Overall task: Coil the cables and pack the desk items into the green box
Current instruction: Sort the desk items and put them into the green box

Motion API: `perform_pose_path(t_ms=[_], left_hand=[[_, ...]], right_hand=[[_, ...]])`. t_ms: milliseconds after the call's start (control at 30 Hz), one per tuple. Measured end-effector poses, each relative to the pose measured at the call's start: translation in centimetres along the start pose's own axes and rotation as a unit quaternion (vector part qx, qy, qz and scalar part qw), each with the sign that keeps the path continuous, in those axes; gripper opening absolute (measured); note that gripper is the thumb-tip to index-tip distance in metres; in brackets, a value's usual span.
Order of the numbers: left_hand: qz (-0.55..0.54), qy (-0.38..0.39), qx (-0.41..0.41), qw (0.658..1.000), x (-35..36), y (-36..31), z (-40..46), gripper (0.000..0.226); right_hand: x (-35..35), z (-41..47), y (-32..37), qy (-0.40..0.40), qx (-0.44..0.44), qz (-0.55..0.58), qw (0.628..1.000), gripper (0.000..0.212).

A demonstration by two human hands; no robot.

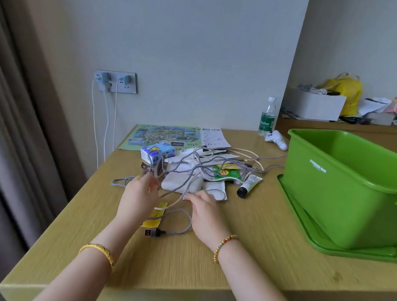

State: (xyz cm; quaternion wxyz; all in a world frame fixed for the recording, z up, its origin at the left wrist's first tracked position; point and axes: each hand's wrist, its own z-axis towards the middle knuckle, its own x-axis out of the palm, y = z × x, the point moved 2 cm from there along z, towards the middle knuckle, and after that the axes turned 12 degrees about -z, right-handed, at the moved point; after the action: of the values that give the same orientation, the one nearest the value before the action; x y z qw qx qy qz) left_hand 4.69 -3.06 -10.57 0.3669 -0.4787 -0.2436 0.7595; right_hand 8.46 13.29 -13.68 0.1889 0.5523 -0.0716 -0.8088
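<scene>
I see the grey braided cable (175, 215) looped on the tabletop (266, 264) between my two hands, its USB plug lying near the front and its far length running up into the tangle of cables (215, 167) in the middle. My left hand (142, 193) is blurred, fingers half curled with a strand of the cable seeming to pass through them; whether it truly pinches the strand I cannot tell. My right hand (204, 206) rests with fingertips pressed on the cable just before the white papers (184, 181), loosely closed on it. A yellow tag (154, 216) is partly hidden under the cable and my left wrist. Within the heap I make out a blue tissue pack (159, 152), a green sachet (225, 173) and a tube with a black cap (249, 185); what lies beneath the papers is covered. The green box (351, 190) stands on its lid at the right, cut off by the frame edge, its floor out of sight. Behind sit a map sheet (162, 136), a water bottle (267, 117) and a white controller (276, 139).
</scene>
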Motion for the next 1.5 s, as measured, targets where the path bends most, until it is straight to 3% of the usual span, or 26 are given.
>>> perform_pose_path(t_ms=[200,367,467,533,600,667,767,867,1000,1067,1200,1333,1500], left_hand=[[0.042,0.045,-0.035,0.997,0.2,2.3,-1.8,0.020],[-0.014,0.149,-0.013,0.989,0.7,1.5,-2.2,0.045],[-0.063,0.188,-0.018,0.980,0.7,1.6,-2.2,0.054],[-0.040,0.189,-0.004,0.981,1.0,1.7,-2.2,0.059],[0.010,0.146,-0.009,0.989,1.2,2.0,-2.3,0.060],[0.067,0.092,-0.018,0.993,0.8,2.3,-2.3,0.046],[0.125,0.094,0.009,0.988,0.4,2.7,-2.3,0.032],[0.110,0.112,0.038,0.987,0.5,2.6,-2.3,0.033],[0.119,0.168,0.015,0.979,1.1,2.9,-2.5,0.062],[0.126,0.181,0.007,0.975,1.3,3.0,-2.4,0.068],[0.219,0.183,0.046,0.957,1.1,2.2,-1.7,0.060],[0.350,0.219,0.091,0.906,1.4,0.2,-1.7,0.038],[0.348,0.256,0.058,0.900,1.6,-0.7,-1.7,0.027]], right_hand=[[1.1,0.1,-0.2,0.047,-0.074,-0.053,0.995,0.048],[1.2,0.2,-0.2,0.050,-0.085,-0.026,0.995,0.039],[1.0,0.3,-0.4,0.076,-0.068,-0.001,0.995,0.053],[1.0,0.3,-0.3,0.081,-0.075,-0.013,0.994,0.052],[0.6,0.3,-0.7,0.037,-0.052,-0.008,0.998,0.036],[-0.5,0.4,-2.0,-0.041,0.017,-0.026,0.999,0.033],[-1.9,0.4,-4.2,-0.085,0.085,-0.097,0.988,0.033],[-2.1,0.4,-5.5,-0.062,0.117,-0.127,0.983,0.036],[-1.3,0.8,-6.0,0.003,0.121,-0.144,0.982,0.052],[-1.1,1.0,-6.2,0.001,0.123,-0.148,0.981,0.049],[-1.2,1.2,-6.5,-0.016,0.133,-0.173,0.976,0.032],[-1.2,1.6,-6.1,-0.039,0.110,-0.221,0.968,0.028],[-1.1,1.8,-6.2,-0.046,0.104,-0.214,0.970,0.026]])
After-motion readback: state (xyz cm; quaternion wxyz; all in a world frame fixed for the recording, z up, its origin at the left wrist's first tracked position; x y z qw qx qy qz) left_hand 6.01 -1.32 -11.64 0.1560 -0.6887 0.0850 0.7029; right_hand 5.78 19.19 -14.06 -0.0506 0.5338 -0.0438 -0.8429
